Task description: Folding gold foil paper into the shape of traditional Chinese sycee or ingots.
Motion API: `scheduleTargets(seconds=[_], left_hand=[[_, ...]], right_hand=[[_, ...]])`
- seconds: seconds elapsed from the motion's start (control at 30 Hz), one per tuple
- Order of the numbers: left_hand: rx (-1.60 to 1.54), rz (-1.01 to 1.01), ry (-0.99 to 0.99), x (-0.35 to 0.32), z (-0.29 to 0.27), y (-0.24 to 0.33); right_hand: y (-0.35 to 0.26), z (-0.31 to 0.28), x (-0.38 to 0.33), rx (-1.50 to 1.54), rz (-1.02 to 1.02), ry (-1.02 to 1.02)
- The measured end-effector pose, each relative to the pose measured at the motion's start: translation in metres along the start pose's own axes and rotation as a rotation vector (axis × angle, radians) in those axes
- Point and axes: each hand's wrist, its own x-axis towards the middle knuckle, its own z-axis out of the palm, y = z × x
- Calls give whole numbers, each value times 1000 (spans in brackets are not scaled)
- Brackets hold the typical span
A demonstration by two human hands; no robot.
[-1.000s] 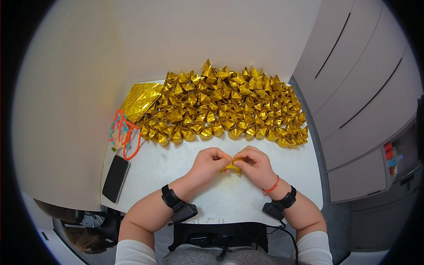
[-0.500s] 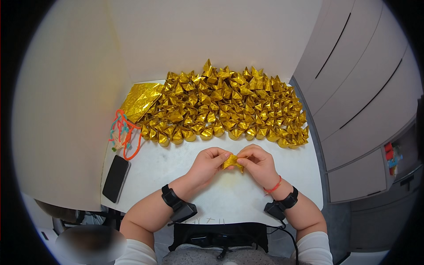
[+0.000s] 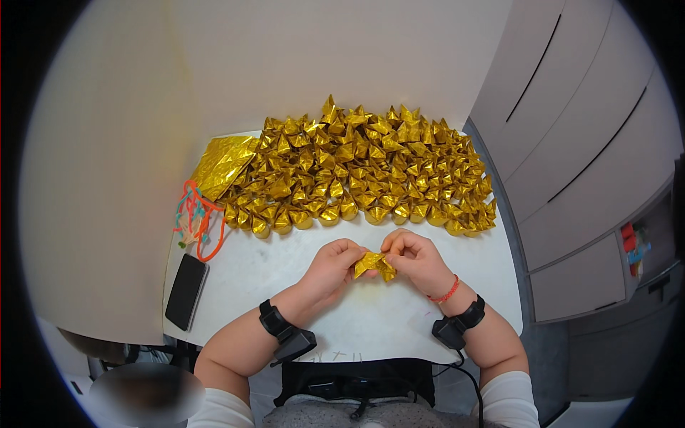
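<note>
A small piece of gold foil paper, partly folded, is pinched between my left hand and my right hand just above the white table. Both hands grip it with fingertips, one at each end. Behind the hands lies a large heap of several finished gold paper ingots covering the far half of the table. Each wrist wears a black band with a device; the right wrist also has a red string.
A stack of flat gold foil sheets lies at the far left of the table. An orange and teal cord bundle and a black phone sit near the left edge. Grey cabinets stand to the right.
The gold piece between my fingers has been turned and opened wider, showing more of its folded shape. My hands stay in the same spot.
</note>
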Motion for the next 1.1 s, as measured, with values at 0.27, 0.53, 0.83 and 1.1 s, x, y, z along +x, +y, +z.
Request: scheduleTargets(seconds=[0.27,0.53,0.83,1.1], left_hand=[[-49,1,-28,0,-1,-1],[-105,83,-212,2,-8,-10],[-136,231,-152,4,-7,-10],[117,241,-107,3,-6,-11]], right_hand=[[5,0,1,-34,1,19],[5,16,-2,85,-34,91],[-1,13,-3,-26,148,88],[4,9,-5,-28,118,91]])
